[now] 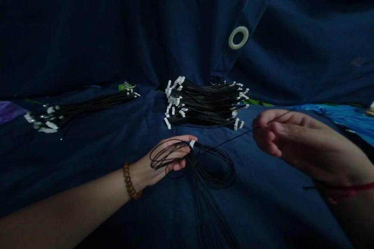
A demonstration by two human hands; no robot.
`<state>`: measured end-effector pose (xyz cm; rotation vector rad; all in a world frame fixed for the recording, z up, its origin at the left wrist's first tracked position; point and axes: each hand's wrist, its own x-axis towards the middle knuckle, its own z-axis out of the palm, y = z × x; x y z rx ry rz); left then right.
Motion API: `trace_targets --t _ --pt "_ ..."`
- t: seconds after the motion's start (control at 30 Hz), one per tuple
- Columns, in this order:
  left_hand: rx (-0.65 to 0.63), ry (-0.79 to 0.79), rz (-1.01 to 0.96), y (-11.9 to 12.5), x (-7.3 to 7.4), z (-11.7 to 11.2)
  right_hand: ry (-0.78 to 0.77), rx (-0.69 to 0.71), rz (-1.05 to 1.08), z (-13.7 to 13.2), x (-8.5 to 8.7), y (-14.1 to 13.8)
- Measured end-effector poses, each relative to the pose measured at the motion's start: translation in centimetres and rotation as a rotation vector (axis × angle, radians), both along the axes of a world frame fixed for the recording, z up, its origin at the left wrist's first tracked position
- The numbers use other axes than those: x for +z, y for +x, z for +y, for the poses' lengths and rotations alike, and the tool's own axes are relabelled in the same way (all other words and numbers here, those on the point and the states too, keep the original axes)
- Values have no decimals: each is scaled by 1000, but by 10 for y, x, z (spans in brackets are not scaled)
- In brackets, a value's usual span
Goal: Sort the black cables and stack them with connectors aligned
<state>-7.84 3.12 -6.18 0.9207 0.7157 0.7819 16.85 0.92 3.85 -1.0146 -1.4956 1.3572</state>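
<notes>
My left hand (171,159) is shut around several loops of thin black wire (210,171), with a small white connector (192,144) showing at its fingertips. The loose lengths of wire hang down towards the bottom of the view. My right hand (289,140) pinches a single thin black wire (233,137) between thumb and fingers, and that wire runs across to the coils. Beyond both hands lies a large stack of black wires with white connectors (204,105) at both ends. A smaller bundle of the same kind (84,111) lies further left.
A dark blue cloth (117,155) covers the surface and rises behind as a curtain with pale eyelet rings (238,37). A purple cloth (11,111) shows at the far left, and a bright blue cloth (336,118) lies at the right.
</notes>
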Motion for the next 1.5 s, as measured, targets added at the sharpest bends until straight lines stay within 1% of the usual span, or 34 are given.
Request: trace_targets --t 0.07,0.1,0.17,0.2,0.23,0.27,0.33,0.4,0.5,0.57,0.63,0.7,0.87,0.97,1.1,1.3,1.5 --pt "2 -2 9 0 1 0 161 -117 45 0 4 1" --pt "0 -5 14 0 1 0 192 -179 115 -1 5 0" --pt "-3 -7 22 0 1 0 146 -278 294 -3 7 -4" --pt "-5 -6 25 0 1 0 89 -302 346 -4 7 -7" --pt "-11 -3 28 0 2 0 42 -298 351 -6 6 -10" --pt "-15 1 30 0 2 0 20 -272 317 -8 4 -14" --pt "-22 12 32 1 2 -1 54 -179 149 -14 -4 -22" --pt "-18 24 30 2 3 -1 165 -127 -142 -21 -14 -32" --pt "-5 38 15 4 2 -2 425 -95 -607 -30 -30 -43" --pt "-10 42 1 4 3 -2 557 -43 -796 -34 -38 -47" --pt "-32 43 -2 5 3 -2 598 -2 -892 -37 -44 -49" --pt "-47 45 6 6 4 -2 596 3 -955 -37 -47 -48" --pt "-14 50 68 9 7 -5 600 -5 -1036 -34 -50 -48" --pt "-49 85 108 8 7 -5 632 -18 -1033 -33 -51 -50" --pt "-95 130 92 7 5 -4 651 -27 -1050 -33 -51 -51" --pt "-66 190 139 7 2 -4 603 -2 -1074 -34 -50 -50" --pt "-114 244 138 5 -2 -1 579 1 -1148 -33 -52 -52"
